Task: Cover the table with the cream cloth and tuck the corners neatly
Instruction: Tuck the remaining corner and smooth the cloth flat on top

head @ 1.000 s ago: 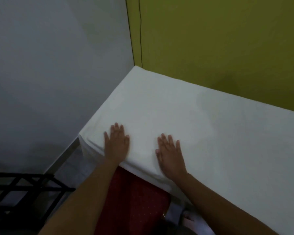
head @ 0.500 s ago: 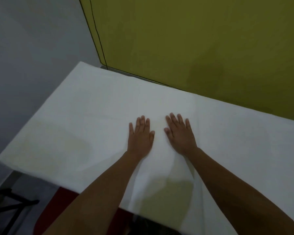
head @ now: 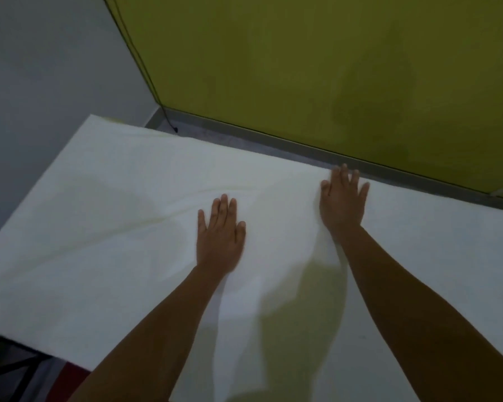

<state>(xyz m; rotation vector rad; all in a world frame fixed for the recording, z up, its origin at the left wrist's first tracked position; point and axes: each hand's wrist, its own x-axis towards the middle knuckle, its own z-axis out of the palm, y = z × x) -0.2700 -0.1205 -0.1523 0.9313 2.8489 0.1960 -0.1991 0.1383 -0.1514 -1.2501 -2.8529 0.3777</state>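
The cream cloth (head: 105, 227) lies spread over the whole tabletop, which it hides completely. Soft creases run across its left half. My left hand (head: 219, 236) rests flat, palm down and fingers apart, on the middle of the cloth. My right hand (head: 343, 203) also lies flat with spread fingers, farther away, its fingertips at the cloth's far edge. Neither hand holds anything. A shadowed fold of cloth sits between my forearms.
A yellow-green wall (head: 317, 68) stands just behind the table, with a grey strip of floor (head: 244, 137) and a thin black cable (head: 134, 50) along it. A grey wall (head: 41, 82) is on the left. A black metal frame (head: 9, 369) shows at the bottom left.
The view has swung from the table's left corner to its long side. Both hands slid away from me across the cloth, the right one reaching the far edge.
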